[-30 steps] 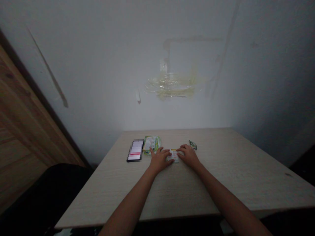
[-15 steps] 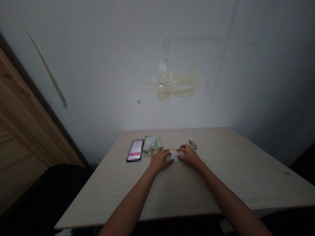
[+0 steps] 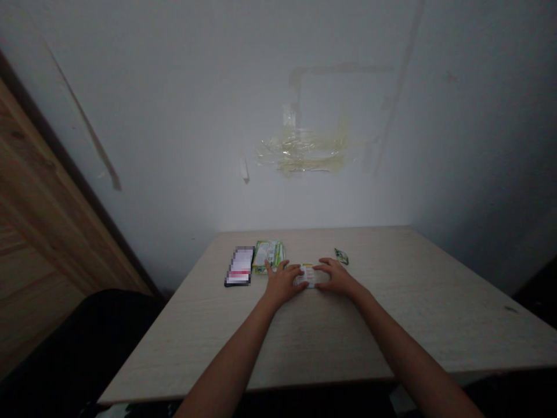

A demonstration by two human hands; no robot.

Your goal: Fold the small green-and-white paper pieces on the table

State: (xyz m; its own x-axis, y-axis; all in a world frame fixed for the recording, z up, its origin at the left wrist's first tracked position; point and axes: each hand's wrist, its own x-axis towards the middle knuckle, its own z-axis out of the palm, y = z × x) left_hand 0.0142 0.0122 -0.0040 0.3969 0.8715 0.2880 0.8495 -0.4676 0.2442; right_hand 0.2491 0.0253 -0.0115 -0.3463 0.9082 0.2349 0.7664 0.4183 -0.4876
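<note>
A small whitish printed packet (image 3: 308,275) with a yellow patch on its far edge lies flat on the table between my hands. My left hand (image 3: 282,281) rests over its left side, fingers spread, with fingertips on the packet. On the other side, my right hand (image 3: 334,276) is curved with thumb and fingers apart at the packet's right edge. Just beyond my left hand lie green-and-white printed packets (image 3: 268,255), apparently stacked. A small crumpled green packet (image 3: 342,255) is just past my right hand.
A phone (image 3: 239,267) with a lit, blurred screen lies left of the green packets. The pale wooden table (image 3: 209,342) meets a wall with peeling clear tape (image 3: 300,152). A wooden panel (image 3: 39,191) and a dark object (image 3: 87,342) stand at the left.
My right hand has shifted slightly, its thumb and fingers wider apart at the packet's right edge. The left hand stays nearly still. The view has moved very slightly.
</note>
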